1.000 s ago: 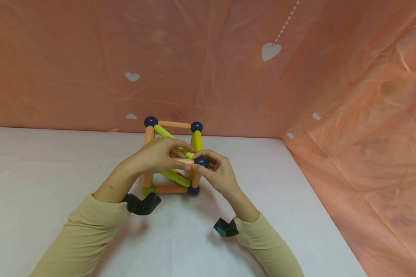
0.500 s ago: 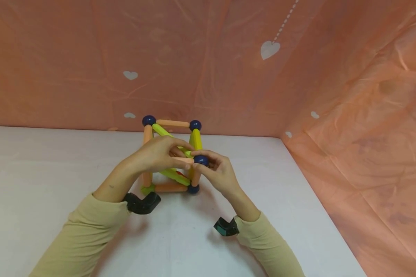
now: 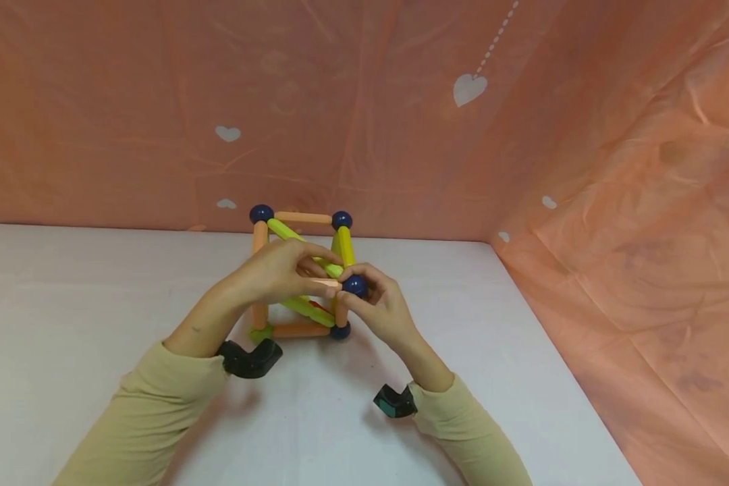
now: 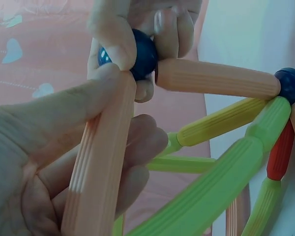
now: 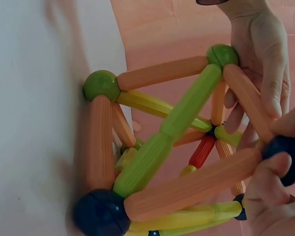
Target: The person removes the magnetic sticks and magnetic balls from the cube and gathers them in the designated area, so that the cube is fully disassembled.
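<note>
A cube-like frame of magnetic sticks and balls stands on the table. My left hand (image 3: 276, 273) pinches an orange stick (image 4: 101, 162) along its top front edge, thumb on one side and fingers on the other. Between the thumb and fingers of my right hand (image 3: 385, 307) is a dark blue ball (image 3: 356, 287), at the end of that stick. The upright orange stick (image 5: 196, 184) reaches from the lower blue ball (image 5: 102, 214) to right at the held ball. A light green diagonal stick (image 5: 169, 125) crosses the front face, up to a green ball (image 5: 221, 54).
Behind the hands, two more blue balls (image 3: 342, 220) top the frame's back corners, joined by an orange stick (image 3: 304, 217). A red stick (image 5: 203, 151) shows inside. The white table (image 3: 462, 324) ends at a pink curtain (image 3: 364, 121) with white hearts.
The held blue ball and the right fingertips have shifted very slightly right and toward me. The left hand keeps its pinch on the orange stick, nearly still.
</note>
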`<state>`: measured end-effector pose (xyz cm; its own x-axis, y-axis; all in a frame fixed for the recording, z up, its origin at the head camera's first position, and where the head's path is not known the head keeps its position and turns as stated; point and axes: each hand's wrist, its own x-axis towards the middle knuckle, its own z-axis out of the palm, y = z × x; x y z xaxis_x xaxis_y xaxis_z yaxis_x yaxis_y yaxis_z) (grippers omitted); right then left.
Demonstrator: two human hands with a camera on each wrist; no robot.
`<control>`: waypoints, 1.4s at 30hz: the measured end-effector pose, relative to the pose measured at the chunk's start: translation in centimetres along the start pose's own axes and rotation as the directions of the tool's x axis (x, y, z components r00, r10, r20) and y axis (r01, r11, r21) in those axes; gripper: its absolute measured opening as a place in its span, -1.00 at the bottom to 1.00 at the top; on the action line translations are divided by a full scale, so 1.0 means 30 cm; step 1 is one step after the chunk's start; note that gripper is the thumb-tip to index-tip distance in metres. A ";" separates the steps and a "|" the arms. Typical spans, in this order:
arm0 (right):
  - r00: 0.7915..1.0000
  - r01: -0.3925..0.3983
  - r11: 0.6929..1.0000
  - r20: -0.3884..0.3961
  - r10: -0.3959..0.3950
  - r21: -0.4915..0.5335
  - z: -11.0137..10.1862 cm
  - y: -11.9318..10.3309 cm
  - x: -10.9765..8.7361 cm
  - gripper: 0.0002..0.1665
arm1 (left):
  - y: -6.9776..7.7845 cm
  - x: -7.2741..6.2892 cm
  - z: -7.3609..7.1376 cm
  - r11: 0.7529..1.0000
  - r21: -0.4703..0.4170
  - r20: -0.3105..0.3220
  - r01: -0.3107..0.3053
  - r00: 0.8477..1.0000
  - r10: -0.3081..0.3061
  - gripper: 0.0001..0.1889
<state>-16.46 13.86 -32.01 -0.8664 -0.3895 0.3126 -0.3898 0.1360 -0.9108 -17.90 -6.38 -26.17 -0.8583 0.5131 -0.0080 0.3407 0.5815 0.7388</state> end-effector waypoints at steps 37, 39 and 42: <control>0.881 -0.397 0.916 -0.255 0.399 0.064 -0.173 0.257 0.135 -0.48 | -0.017 -0.030 0.003 0.997 0.071 -0.068 -0.013 0.998 0.018 -0.57; 0.865 -0.424 0.905 -0.278 0.418 0.042 -0.183 0.275 0.157 -0.48 | -0.016 -0.030 0.004 0.997 0.072 -0.072 -0.015 0.997 0.021 -0.57; 0.836 -0.476 0.879 -0.305 0.456 0.009 -0.198 0.302 0.188 -0.44 | -0.017 -0.029 0.007 0.998 0.064 -0.073 -0.021 0.997 0.026 -0.57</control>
<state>-26.73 18.31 -36.88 -0.9973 0.0143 -0.0716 0.0727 0.2969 -0.9521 -17.24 -6.98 -26.68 -0.8751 0.4801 0.0605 0.3826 0.6098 0.6941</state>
